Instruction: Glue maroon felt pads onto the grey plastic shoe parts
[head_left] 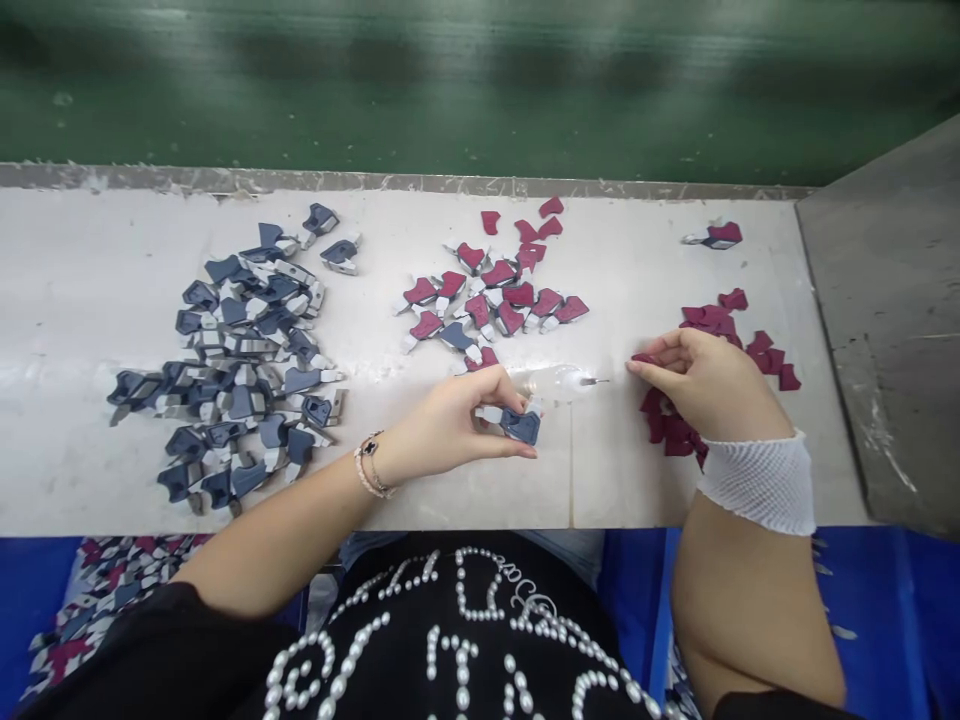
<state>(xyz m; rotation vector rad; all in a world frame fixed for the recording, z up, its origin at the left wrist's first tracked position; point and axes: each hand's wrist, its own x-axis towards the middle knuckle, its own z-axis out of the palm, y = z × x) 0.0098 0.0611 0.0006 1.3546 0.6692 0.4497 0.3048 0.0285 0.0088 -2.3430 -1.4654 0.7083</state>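
Fingers of left hand (pixel 450 425) grasp a blue part (pixel 521 428) over the counter (pixel 60 450) | right hand (pixel 709 385) pinches red piece (pixel 643 358), 2 o'clock from the part | blue pile (pixel 244 402), 9 o'clock | red-topped parts (pixel 517 295), 12 o'clock

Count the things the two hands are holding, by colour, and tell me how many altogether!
Blue-grey and white part, in the left hand: 1
Flat dark red piece, at the right hand's fingertips: 1
Total in view: 2
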